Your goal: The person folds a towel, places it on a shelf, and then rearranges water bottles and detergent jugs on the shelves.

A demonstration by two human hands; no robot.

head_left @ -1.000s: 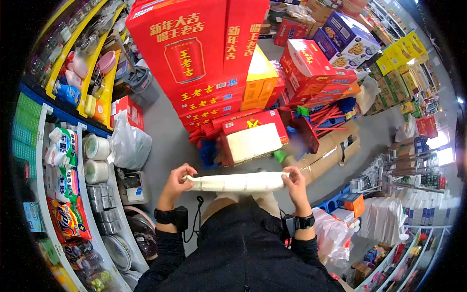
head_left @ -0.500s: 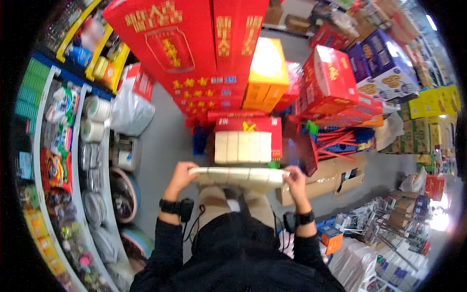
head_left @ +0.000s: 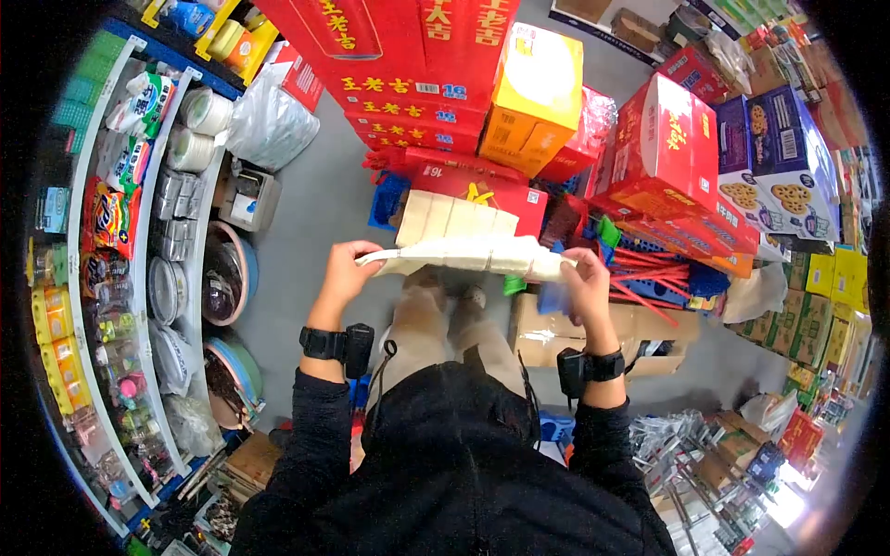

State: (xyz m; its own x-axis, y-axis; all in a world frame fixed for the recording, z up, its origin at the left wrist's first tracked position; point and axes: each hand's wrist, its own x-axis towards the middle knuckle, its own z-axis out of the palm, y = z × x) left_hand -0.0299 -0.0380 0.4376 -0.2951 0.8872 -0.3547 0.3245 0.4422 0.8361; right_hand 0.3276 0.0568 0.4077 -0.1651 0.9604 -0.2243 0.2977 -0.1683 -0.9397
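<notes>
A pale cream checked cloth (head_left: 464,252) is stretched roughly level between my two hands, in front of my legs. My left hand (head_left: 349,274) pinches its left end. The right end is gripped by the fingers of my right hand (head_left: 586,284). Just beyond it, a second cream piece with dark lines (head_left: 454,219) lies over a red carton (head_left: 519,202). Whether the two pieces are joined cannot be made out, since their edges overlap in view.
Stacked red cartons (head_left: 422,88) and an orange box (head_left: 532,97) rise ahead. Red sticks (head_left: 649,283) and a flat brown carton (head_left: 603,334) lie on the right. Shelves with packets and basins (head_left: 232,273) line the left side. A grey bag (head_left: 269,120) hangs near them.
Both hands have moved forward with the cloth, which now sits closer to the red carton. The view has shifted, and more of my legs and one shoe show.
</notes>
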